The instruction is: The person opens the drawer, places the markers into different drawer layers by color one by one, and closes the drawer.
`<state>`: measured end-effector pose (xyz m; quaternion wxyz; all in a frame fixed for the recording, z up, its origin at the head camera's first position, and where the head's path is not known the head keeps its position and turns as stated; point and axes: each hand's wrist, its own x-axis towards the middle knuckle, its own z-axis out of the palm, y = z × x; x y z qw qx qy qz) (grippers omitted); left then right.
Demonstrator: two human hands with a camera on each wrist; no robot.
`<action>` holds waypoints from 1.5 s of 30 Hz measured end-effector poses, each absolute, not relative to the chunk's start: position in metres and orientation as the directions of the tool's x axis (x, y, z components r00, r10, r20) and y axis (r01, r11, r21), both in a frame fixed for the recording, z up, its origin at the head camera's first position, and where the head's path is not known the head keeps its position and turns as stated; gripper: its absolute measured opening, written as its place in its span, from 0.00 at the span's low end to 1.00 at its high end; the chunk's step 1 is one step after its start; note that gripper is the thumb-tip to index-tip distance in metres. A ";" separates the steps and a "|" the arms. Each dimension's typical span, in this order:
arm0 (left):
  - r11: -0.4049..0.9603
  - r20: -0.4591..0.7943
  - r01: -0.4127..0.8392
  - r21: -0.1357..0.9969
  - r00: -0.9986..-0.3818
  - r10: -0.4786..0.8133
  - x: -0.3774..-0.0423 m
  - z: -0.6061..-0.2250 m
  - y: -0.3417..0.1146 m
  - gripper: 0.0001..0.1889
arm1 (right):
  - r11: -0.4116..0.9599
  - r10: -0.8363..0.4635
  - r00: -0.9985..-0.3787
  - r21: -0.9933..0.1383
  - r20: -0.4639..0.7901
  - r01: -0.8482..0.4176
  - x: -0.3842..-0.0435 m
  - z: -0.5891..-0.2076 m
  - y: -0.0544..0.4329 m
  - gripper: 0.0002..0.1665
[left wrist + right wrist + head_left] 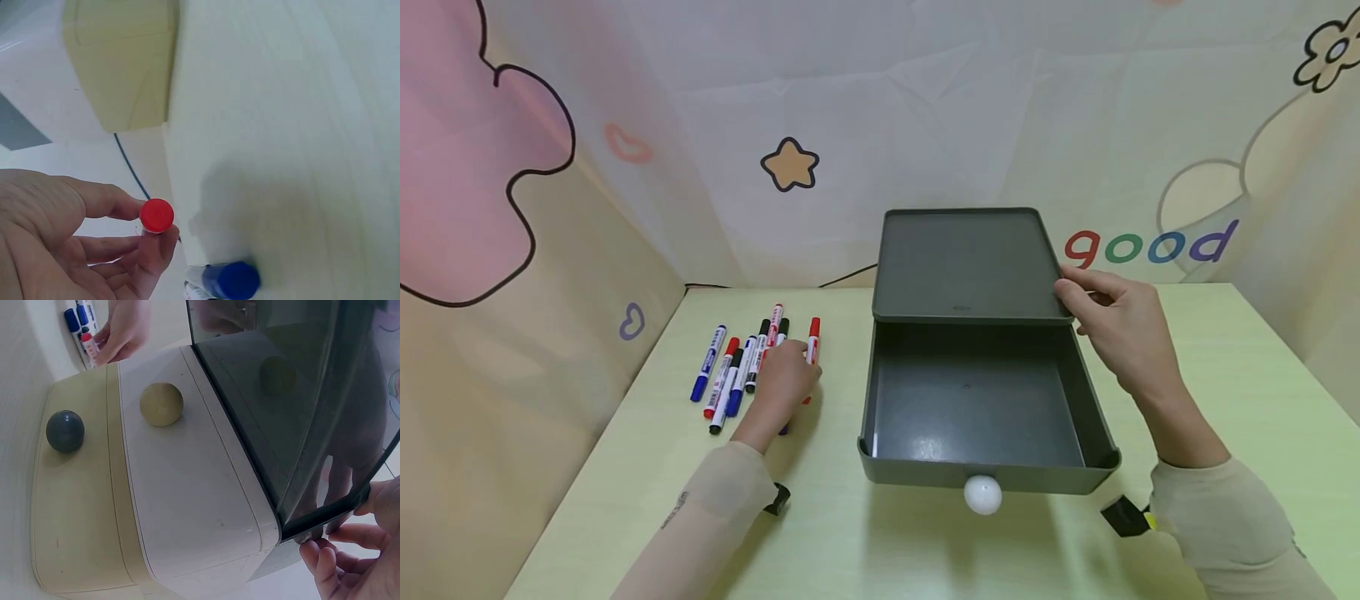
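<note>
A red marker [813,329] is pinched between the thumb and fingers of my left hand [788,375]; the left wrist view shows its red cap end-on. Beside that hand, several red, blue and black markers [722,387] lie on the table. My right hand [1120,333] grips the right edge of the top of a small drawer unit [966,262], its fingers curled at the rim. The dark grey top drawer [985,408] is pulled out, and its inside looks bare. A white knob [982,495] sits on its front.
Below the grey drawer, the right wrist view shows a white drawer [187,469] with a yellow knob and a pale yellow drawer [81,512] with a grey knob, both pushed in. A printed cloth [850,100] hangs behind the table [1210,350].
</note>
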<state>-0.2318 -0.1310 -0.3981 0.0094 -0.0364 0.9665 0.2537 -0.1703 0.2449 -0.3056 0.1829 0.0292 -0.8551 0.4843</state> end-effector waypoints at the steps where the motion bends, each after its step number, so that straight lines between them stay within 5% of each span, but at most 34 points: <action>1: 0.855 -0.028 -0.069 0.514 -0.998 -0.063 -0.231 -0.397 -0.132 0.19 | 0.531 0.128 -0.932 -0.817 0.340 -0.225 -0.170 -0.306 0.245 0.24; 15: 0.680 -0.035 -0.064 0.731 -0.998 -0.056 -0.212 -0.365 -0.143 0.26 | 0.535 0.132 -0.933 -0.817 0.334 -0.217 -0.171 -0.306 0.245 0.24; 45: 0.615 0.173 0.132 0.778 -0.985 -0.008 -0.155 -0.279 -0.125 0.25 | 0.555 0.134 -0.932 -0.805 0.337 -0.211 -0.170 -0.303 0.244 0.24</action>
